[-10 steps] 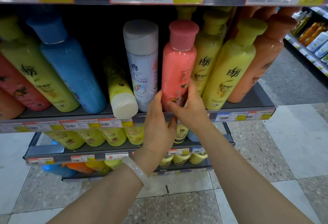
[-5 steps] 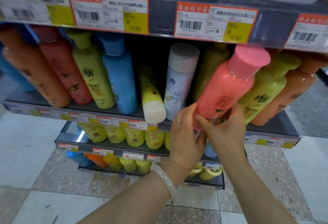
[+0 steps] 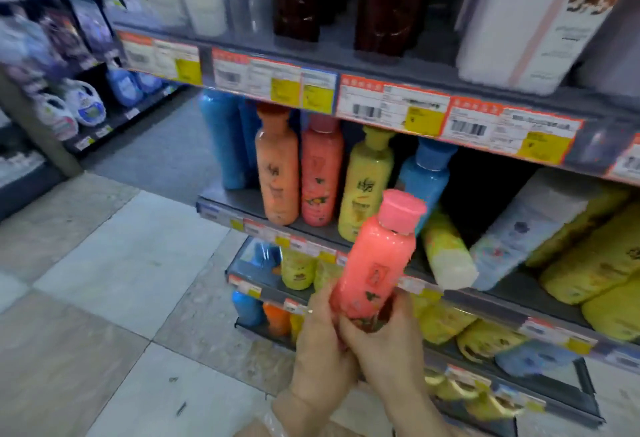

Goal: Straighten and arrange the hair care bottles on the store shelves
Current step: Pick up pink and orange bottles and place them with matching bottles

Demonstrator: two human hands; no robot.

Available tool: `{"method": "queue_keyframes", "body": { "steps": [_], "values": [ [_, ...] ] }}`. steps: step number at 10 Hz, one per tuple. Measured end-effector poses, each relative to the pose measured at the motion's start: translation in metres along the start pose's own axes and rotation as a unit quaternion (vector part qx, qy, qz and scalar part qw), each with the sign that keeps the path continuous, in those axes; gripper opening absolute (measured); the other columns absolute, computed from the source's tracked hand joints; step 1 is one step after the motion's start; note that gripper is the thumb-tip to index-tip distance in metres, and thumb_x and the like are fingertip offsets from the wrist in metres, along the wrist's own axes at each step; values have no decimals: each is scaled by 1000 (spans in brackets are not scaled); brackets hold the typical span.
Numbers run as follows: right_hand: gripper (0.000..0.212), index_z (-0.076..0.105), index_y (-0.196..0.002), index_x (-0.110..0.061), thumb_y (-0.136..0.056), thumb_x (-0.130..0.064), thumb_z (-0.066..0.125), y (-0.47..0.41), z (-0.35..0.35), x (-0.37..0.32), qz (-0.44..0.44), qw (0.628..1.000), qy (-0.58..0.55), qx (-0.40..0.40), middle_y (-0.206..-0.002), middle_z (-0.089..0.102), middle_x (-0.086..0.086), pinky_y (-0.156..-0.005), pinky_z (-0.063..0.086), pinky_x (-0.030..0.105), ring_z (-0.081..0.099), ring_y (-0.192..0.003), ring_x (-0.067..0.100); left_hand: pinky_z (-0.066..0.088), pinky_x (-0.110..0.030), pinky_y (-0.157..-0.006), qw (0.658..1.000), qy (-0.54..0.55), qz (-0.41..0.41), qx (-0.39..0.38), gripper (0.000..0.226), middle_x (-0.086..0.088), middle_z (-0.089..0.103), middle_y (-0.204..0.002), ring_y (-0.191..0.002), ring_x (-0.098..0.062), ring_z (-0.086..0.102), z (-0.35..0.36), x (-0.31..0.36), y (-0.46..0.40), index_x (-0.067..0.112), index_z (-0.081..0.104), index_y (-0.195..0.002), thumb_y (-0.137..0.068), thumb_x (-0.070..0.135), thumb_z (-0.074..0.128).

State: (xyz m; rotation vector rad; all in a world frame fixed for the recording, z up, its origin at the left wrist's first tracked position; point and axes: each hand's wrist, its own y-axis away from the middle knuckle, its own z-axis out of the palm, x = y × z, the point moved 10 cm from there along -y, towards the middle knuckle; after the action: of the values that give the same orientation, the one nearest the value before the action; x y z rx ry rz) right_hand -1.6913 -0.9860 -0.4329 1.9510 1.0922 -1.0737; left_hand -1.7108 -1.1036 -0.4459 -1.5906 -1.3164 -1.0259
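Now both hands hold one pink bottle (image 3: 375, 263) clear of the shelf (image 3: 311, 229), out in front of its front edge. The left hand (image 3: 320, 360) wraps the bottle's base from the left, fingers curled round it, a ring showing on one finger. The right hand (image 3: 384, 343) grips the same base from below and the right, thumb curled across the front of the label. The bottle stands nearly upright, tilted a little to the right, its pink cap (image 3: 401, 210) at the top.

Behind it, toward the shelf's left end, bottles stand upright in a row: a blue bottle (image 3: 221, 139) at the end, then an orange bottle (image 3: 277, 173), a second pink bottle (image 3: 321, 173), a yellow bottle (image 3: 365, 187) and another blue one (image 3: 427, 173). Right of these, a small yellow bottle (image 3: 448, 256) lies tipped with its white cap toward the front edge, and a white bottle (image 3: 519, 229) lies slanted beside it. Further right, big yellow bottles (image 3: 595, 263) lie on their sides.

Price tags (image 3: 391, 104) run along the front edge of the upper shelf (image 3: 433, 71), which carries dark bottles (image 3: 384, 0) and white containers (image 3: 530, 14). Lower shelves (image 3: 512, 381) hold more yellow, blue and orange bottles, blurred. The floor (image 3: 121, 263) is tiled.
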Motion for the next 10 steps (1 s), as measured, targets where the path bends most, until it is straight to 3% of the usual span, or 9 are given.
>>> {"method": "queue_keyframes", "body": {
  "steps": [1, 2, 3, 4, 5, 6, 7, 9, 10],
  "values": [
    [52, 43, -92, -32, -57, -41, 80, 7, 60, -33, -15, 999, 25, -22, -89, 67, -7, -67, 44, 29, 66, -94, 21, 45, -24, -91, 997, -44, 37, 55, 59, 9, 54, -114, -103, -2, 52, -65, -14, -15, 31, 44, -124, -67, 28, 60],
    [50, 46, -93, -31, -57, -46, 77, 6, 107, -62, -22, 999, 40, -20, -93, 67, -6, -70, 48, 32, 65, -93, 21, 51, -25, -76, 993, -49, 26, 107, 16, -8, 62, -93, -84, -16, 58, -117, -33, -39, 26, 62, -94, -86, 14, 56],
    [49, 45, -93, -33, -57, -42, 78, 1, 140, -91, -33, 999, 40, -5, -93, 66, -8, -71, 49, 32, 65, -93, 19, 45, -6, -70, 998, 23, 13, 61, 41, 9, 60, -93, -83, 7, 56, -148, -43, -64, 29, 56, -102, -70, 6, 68],
    [53, 45, -96, -38, -55, -42, 78, -11, 164, -120, -54, 998, 18, 9, -97, 66, -10, -78, 50, 33, 65, -95, 16, 49, -16, -76, 996, 58, 33, 57, 47, 5, 63, -96, -87, -1, 61, -183, -38, -93, 25, 57, -108, -63, 19, 70],
    [53, 48, -99, -45, -52, -51, 72, -27, 178, -140, -80, 996, -28, 3, -100, 67, -11, -83, 53, 40, 65, -94, 10, 53, -36, -81, 995, 74, 60, 33, 46, -4, 63, -97, -91, -19, 62, -196, -36, -127, 27, 57, -107, -61, 27, 62],
    [50, 55, -114, -25, -68, -35, 74, -42, 178, -150, -98, 993, -69, -14, -102, 66, -12, -84, 52, 29, 63, -92, -4, 53, -49, -80, 995, 84, 48, 3, 48, -15, 61, -102, -90, -27, 63, -197, -48, -158, 40, 54, -105, -60, 30, 70],
    [49, 54, -124, -12, -80, -26, 70, -55, 161, -142, -82, 992, -96, 25, -118, 64, 2, -95, 49, 31, 62, -106, 10, 54, -50, -82, 996, 72, 47, -25, 62, -13, 60, -106, -94, -25, 63, -189, -53, -175, 30, 52, -111, -56, 34, 80],
    [31, 57, -112, -18, -83, -18, 65, -74, 135, -124, -71, 990, -59, 108, -100, 61, -14, -86, 49, 27, 58, -90, 0, 54, -45, -87, 993, 97, 59, -32, 69, -11, 55, -115, -102, -20, 61, -178, -47, -200, 31, 46, -115, -54, 34, 78],
    [28, 54, -103, -23, -80, -17, 69, -75, 130, -120, -74, 982, -67, 162, -106, 63, -4, -86, 51, 31, 59, -97, 9, 53, -45, -88, 994, 92, 53, -35, 77, -10, 55, -117, -106, -21, 60, -169, -55, -216, 23, 44, -121, -54, 35, 79]
  ]
}}
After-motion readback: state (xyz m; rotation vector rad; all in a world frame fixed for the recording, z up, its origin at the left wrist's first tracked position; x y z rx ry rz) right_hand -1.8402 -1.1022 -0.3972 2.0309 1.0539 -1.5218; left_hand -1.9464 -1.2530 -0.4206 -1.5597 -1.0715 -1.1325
